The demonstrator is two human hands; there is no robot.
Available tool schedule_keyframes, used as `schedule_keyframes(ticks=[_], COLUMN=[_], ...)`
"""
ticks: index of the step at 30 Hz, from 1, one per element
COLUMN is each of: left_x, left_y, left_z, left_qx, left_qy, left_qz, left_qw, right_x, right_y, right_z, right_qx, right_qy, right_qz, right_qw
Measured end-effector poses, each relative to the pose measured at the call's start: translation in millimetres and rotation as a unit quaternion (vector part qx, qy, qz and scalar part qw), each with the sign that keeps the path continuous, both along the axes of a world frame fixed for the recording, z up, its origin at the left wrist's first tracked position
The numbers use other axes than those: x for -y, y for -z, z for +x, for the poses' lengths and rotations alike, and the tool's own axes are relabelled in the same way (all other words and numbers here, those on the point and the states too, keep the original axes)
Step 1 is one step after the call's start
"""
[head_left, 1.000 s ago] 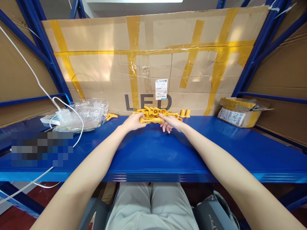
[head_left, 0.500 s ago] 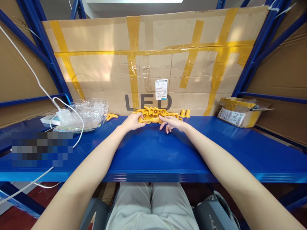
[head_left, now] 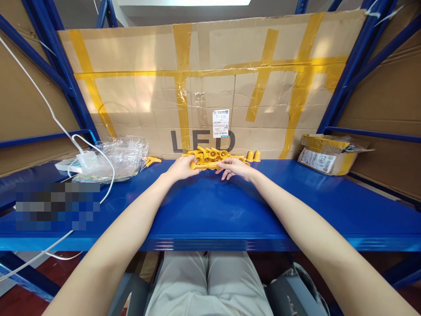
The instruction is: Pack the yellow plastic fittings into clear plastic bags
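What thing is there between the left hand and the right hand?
In the head view, a yellow piece joins the left hand and right hand.

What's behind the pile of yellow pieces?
Behind the pile of yellow pieces is big cardboard with dark LED letters and a white label. The pile covers the cardboard's lower edge there, so anything tucked right behind it can't be seen.

Glossy, smooth blue shelf (head_left: 210,210); smooth plastic yellow pieces (head_left: 222,153); matt cardboard (head_left: 138,101).

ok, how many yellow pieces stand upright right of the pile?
2: left piece by the right end of the yellow pile, right piece next to it. Others may be hidden behind the pile.
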State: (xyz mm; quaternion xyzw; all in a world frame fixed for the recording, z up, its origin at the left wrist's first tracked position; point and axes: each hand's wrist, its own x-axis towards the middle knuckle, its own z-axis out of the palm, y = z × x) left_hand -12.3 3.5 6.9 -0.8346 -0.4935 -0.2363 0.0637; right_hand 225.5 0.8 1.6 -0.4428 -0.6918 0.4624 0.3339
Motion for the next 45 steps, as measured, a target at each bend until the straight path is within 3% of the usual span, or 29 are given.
schedule_keyframes(ticks=[18,22,30,45], left_x=[0,-1,0,1], left_y=[0.6,0.7,-0.1,-1.1], left_z=[1,0,0,1], left_qx=[0.000,0.000,0.000,-0.013], left_qy=[-0.011,-0.018,-0.013,-0.014], left_qz=[-0.008,-0.013,-0.010,-0.004], left_qw=[1.000,1.000,1.000,1.000], right_x=[0,-6,-6,-1], right_y=[2.0,6.9,7.3,5.6], right_z=[-2,3,0,-3], right_qx=[0.017,-0.003,-0.002,-0.031], right_qy=[0.007,-0.021,-0.011,-0.014], right_qz=[-0.040,-0.016,0.027,-0.020], right_qw=[0.999,1.000,1.000,0.999])
